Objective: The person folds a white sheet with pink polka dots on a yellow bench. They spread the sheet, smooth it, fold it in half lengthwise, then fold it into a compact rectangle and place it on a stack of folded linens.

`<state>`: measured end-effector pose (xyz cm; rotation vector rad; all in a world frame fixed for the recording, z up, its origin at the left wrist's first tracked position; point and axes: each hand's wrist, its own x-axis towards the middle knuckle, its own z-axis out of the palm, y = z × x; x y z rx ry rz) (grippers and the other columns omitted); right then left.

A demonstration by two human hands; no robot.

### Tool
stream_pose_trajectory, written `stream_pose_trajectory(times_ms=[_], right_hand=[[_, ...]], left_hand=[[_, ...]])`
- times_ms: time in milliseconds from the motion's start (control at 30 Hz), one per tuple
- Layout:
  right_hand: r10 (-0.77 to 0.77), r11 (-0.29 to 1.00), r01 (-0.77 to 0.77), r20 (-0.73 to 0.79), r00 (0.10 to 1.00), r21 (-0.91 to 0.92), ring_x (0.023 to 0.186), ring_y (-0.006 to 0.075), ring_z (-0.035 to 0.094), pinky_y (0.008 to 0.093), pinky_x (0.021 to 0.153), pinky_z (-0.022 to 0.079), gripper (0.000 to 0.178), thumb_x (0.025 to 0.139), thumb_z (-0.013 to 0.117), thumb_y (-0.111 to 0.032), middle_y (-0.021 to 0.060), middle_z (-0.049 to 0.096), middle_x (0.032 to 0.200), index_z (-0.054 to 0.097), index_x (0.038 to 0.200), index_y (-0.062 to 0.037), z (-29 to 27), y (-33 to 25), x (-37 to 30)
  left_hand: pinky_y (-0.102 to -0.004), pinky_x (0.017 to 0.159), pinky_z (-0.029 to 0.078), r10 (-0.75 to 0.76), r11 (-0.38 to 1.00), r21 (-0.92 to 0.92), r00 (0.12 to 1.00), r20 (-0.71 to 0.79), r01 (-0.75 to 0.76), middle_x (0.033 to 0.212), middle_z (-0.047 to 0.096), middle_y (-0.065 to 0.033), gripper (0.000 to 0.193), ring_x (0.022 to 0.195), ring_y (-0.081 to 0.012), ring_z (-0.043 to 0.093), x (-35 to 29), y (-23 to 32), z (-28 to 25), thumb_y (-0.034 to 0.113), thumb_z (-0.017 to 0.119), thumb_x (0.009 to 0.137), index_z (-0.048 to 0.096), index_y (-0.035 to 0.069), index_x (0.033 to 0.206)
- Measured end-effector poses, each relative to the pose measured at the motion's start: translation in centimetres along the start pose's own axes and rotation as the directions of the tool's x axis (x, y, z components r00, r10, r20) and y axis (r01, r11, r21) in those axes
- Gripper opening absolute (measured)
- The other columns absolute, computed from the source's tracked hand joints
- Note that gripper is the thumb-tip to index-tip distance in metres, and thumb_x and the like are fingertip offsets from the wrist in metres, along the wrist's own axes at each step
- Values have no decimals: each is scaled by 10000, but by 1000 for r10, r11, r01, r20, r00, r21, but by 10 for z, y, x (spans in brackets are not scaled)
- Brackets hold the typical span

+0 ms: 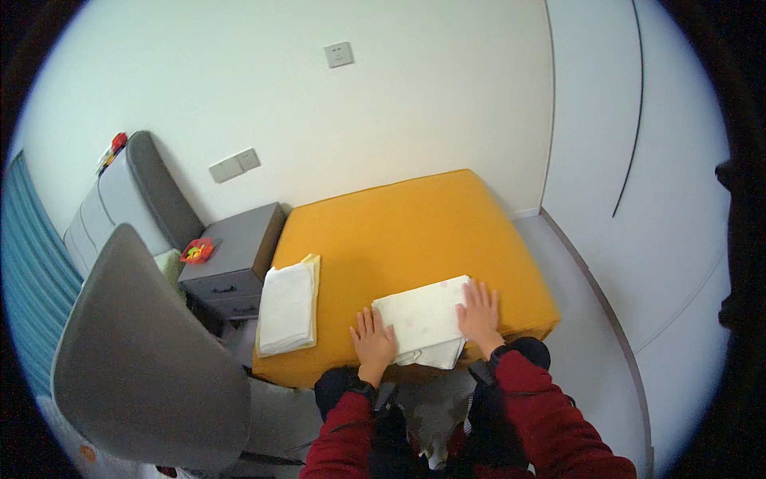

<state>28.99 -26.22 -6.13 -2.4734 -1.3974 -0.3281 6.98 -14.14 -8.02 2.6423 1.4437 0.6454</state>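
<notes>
A folded whitish cloth (423, 313) with faint pink spots lies near the front edge of a mustard-yellow covered surface (391, 223). A loose white layer of it pokes out below, toward me. My left hand (373, 343) rests at the cloth's left edge, fingers spread and pointing away. Over its right edge lies my right hand (479, 314), palm down with fingers stretched out. Neither hand grips anything. To the left, a stack of folded white cloths (287, 310) sits on the same surface, with a pale yellow layer showing along its right side and top.
A grey chair (152, 351) stands close on my left. Behind it are a grey nightstand (231, 247) with a red basket (198, 251) on top, and a grey headboard (163, 191). White wall panels (638, 199) rise on the right. Teal curtains (36, 279) hang far left.
</notes>
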Motion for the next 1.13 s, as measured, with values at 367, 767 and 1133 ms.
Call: stream_pose_trajectory(times_ms=[367,767,1133], right_hand=[[-337,930,338,-32,941,144,1390,221,218,493,1118,129,541,897,452,-337,71,294,1487,411,1364,-68,4,-50,-32],[420,500,-478,281,863,722,804,295,627,414,705,490,507,706,760,-310,139,648,917,576,1050,14,12,41,-26],[-198,-584,-635,670,716,506,1148,371,531,553,985,410,538,844,551,-201,229,521,1249,382,1306,17,-30,-11,4]], left_hand=[[-569,1091,145,157,986,-63,987,31,-155,1497,220,-182,602,1389,-368,167,-12,40,2,348,405,923,277,41,1425],[-353,707,512,-458,454,-714,827,328,534,971,640,-179,556,860,-259,631,18,-4,34,170,736,760,495,-111,1176],[-589,955,393,334,-662,-376,704,627,648,814,591,50,418,478,-83,478,-11,-12,-67,85,590,855,437,120,1243]])
